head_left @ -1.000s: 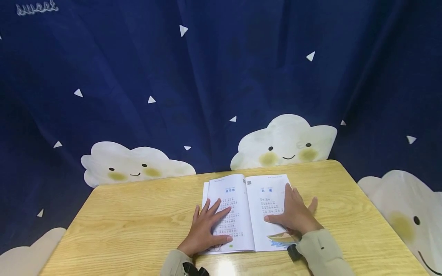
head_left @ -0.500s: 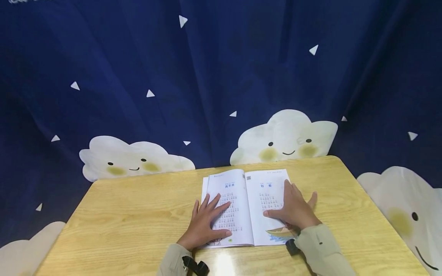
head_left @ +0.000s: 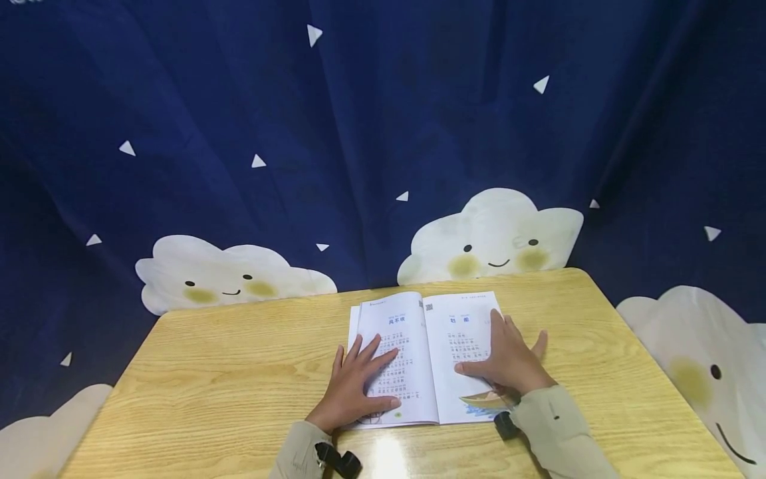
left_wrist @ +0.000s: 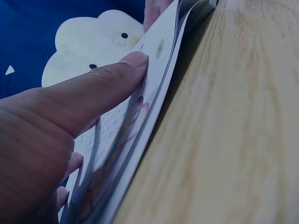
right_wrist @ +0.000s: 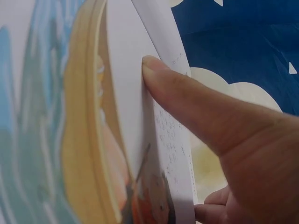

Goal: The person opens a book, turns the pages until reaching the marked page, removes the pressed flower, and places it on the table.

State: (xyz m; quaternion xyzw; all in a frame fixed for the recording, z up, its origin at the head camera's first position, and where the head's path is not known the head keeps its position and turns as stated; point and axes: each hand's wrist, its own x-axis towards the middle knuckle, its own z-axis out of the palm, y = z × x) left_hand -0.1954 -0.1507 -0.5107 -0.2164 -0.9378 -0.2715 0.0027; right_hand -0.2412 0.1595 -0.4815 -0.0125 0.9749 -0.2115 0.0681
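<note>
An open book with printed Chinese text lies on a wooden table. My left hand rests on its left page with the fingers spread, and the thumb lies near the bottom margin in the left wrist view. Over the right page's outer edge lies my right hand. Its thumb touches the page above a drawing of a boat, seen large in the right wrist view. The other right fingers reach up and out along the page edge, partly hidden.
The yellow wooden table extends on both sides of the book. Behind it hangs a dark blue curtain printed with smiling clouds and white triangles. Black straps with small devices sit at both wrists over pale sleeves.
The head view has tilted slightly, so the table and book sit a little higher in it. Both hands keep their places on the book, and the same pages show.
</note>
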